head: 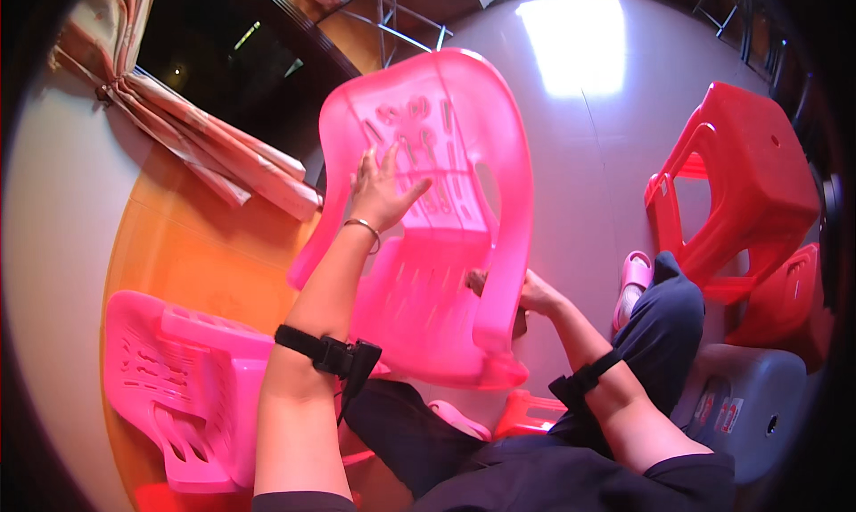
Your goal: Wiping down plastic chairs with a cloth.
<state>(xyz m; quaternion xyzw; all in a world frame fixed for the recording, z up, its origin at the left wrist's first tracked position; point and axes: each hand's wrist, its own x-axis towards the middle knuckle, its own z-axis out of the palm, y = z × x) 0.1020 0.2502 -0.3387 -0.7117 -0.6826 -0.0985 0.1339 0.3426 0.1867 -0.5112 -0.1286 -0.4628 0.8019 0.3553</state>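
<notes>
A pink plastic armchair (428, 311) with a slotted backrest stands right before me. My left hand (386, 189) is spread over the backrest, fingers apart, with nothing in it; whether it touches the plastic I cannot tell. A bracelet circles that wrist. My right hand (535, 292) is at the chair's right armrest (506, 271), which hides part of its fingers. Dark brown cloth (477, 282) shows on both sides of that armrest, held in this hand. Black straps with small devices are fastened around both arms.
Smaller pink plastic chairs (194, 378) stand at the left. To the right are a red plastic stool (756, 177), another red piece (782, 304) and a grey stool (769, 405). A red stool (531, 411) is near my feet. Tied curtains (200, 144) hang by dark glass.
</notes>
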